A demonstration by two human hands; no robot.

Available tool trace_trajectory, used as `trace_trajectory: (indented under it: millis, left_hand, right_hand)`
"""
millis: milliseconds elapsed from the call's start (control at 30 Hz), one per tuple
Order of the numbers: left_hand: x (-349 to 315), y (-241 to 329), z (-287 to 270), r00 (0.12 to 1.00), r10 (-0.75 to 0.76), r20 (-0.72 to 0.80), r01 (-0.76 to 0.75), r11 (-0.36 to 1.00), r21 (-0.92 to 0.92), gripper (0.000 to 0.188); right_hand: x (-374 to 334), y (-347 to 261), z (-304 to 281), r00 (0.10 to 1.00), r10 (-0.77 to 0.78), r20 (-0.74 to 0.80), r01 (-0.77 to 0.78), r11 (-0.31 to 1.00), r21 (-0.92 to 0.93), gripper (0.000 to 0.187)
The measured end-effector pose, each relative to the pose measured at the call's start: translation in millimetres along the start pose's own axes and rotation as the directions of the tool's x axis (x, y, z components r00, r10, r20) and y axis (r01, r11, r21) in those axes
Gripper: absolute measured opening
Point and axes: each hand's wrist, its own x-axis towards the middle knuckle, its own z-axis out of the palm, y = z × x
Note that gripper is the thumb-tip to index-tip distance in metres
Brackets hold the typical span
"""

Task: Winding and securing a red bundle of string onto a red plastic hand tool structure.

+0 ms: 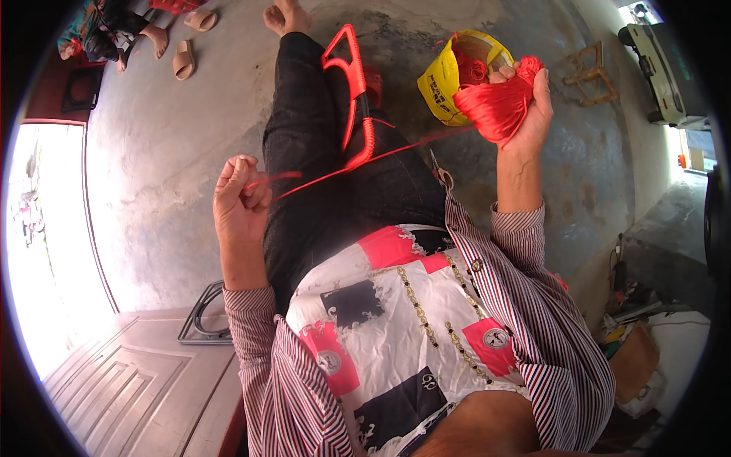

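My left hand (242,194) is closed in a pinch on a thin red cord (335,177), whose short end sticks out past the fingers. The cord runs taut across my lap to the right. There my right hand (537,110) grips a thick bundle of red cord (499,107), raised beside a yellow bag (438,91). Between my hands, a curved frame (352,76) rests on my dark trouser leg, its near part closely wrapped in red cord. A pair of scissors (443,174) lies by my right thigh. More red cord (470,68) is inside the bag.
Another person's bare foot (158,42) and tan slippers (183,61) are at the far left. A small wooden stool (592,75) stands by the right wall. Folded metal legs (202,320) and a panelled door (145,373) are at my near left.
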Motion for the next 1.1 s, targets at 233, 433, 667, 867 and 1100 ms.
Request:
trace_trajectory:
  millis: [233, 433, 667, 867, 1100]
  left_hand:
    - [8.0, -2.8, 10.4, 1.000, 0.020, -0.002, -0.020, 1.000, 0.012, 0.016]
    - [12.3, -2.1, 40.4, 0.998, -0.050, 0.045, 0.050, 0.999, 0.006, 0.033]
    - [23.0, -25.2, 73.4, 0.978, -0.206, 0.046, 0.207, 0.978, -0.027, 0.037]
    - [17.5, -45.6, 94.5, 0.994, -0.098, 0.043, 0.086, 0.970, 0.228, 0.017]
    - [12.1, -55.4, 90.7, 0.990, -0.015, 0.143, -0.033, 0.944, 0.329, 0.006]
  right_hand:
    - [-62.5, 68.5, 39.5, 0.802, 0.546, 0.244, 0.041, 0.357, -0.933, 0.043]
    - [-79.8, 117.9, 44.2, 0.608, 0.552, 0.571, 0.618, 0.123, -0.777, 0.037]
    - [-55.8, 109.2, 46.2, 0.894, 0.402, 0.198, 0.076, 0.298, -0.951, 0.025]
    - [-37.6, 109.1, 61.0, 0.835, 0.549, -0.037, -0.341, 0.462, -0.819, 0.028]
    - [-35.6, 113.0, 58.3, 0.873, 0.479, -0.095, -0.435, 0.674, -0.598, 0.025]
